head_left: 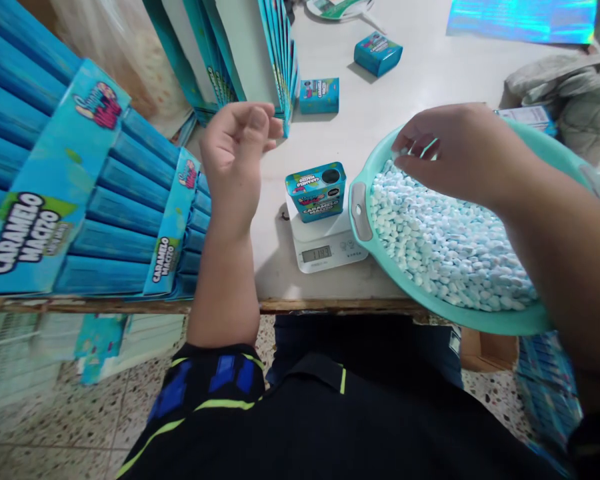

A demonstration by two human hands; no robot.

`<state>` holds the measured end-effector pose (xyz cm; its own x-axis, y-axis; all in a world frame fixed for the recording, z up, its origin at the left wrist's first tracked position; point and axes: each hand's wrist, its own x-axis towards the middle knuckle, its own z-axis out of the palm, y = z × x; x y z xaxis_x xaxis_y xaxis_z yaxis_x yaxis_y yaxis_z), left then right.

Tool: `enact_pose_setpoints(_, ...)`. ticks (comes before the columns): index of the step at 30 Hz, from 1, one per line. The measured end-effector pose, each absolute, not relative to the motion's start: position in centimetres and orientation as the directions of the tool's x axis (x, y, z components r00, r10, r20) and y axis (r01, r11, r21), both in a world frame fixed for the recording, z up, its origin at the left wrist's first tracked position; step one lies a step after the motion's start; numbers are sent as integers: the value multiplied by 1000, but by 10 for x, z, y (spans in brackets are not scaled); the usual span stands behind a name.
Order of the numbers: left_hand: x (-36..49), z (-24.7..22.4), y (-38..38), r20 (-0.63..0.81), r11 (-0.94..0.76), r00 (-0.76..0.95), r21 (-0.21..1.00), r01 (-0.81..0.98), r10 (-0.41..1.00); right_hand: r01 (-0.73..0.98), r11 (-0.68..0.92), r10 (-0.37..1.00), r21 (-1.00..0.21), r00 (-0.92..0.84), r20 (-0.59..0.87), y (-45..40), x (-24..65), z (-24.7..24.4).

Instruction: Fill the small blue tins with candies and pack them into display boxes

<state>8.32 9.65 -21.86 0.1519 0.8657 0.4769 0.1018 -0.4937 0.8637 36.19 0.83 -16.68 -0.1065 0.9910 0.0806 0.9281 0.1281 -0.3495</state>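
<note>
The half-open, empty left hand (235, 150) is nearer the blue candy tin (316, 192), which sits long side crosswise on a digital scale (325, 257) at its 4 o'clock, while the right hand (455, 150) curls over pale blue candies (445, 240) in a teal basin (361, 212), any grip unclear, with the tin at its 9 o'clock.

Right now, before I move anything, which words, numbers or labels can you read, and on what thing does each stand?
"CARAMELO MACIZO": large display box
"CARAMELO MACIZO": small tin on the scale
"CARAMELO MACIZO": small box behind it
"119.3" perhaps: scale display, blurred
Curly logos and small print: too small to read.
</note>
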Motion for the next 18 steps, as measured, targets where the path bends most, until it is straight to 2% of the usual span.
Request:
enact_pose_setpoints(3,84,-221,103,514,-515,51,857,14,857,920,172,981,-351,-128,144,7,362,-165)
enact_pose_setpoints(6,85,-222,104,490,-490,-16,871,-21,872,920,204,973,-335,-153,174,7,362,-166)
enact_pose_setpoints(12,88,-220,99,509,-509,30,861,8,860,923,160,983,-349,-118,139,8,362,-166)
enact_pose_setpoints(15,88,-221,99,508,-508,31,861,25,861,931,134,991,-340,-125,47,11,365,-169)
enact_pose_setpoints(18,87,-223,100,485,-486,31,873,44,874,937,122,968,-328,-186,-171,13,371,-175)
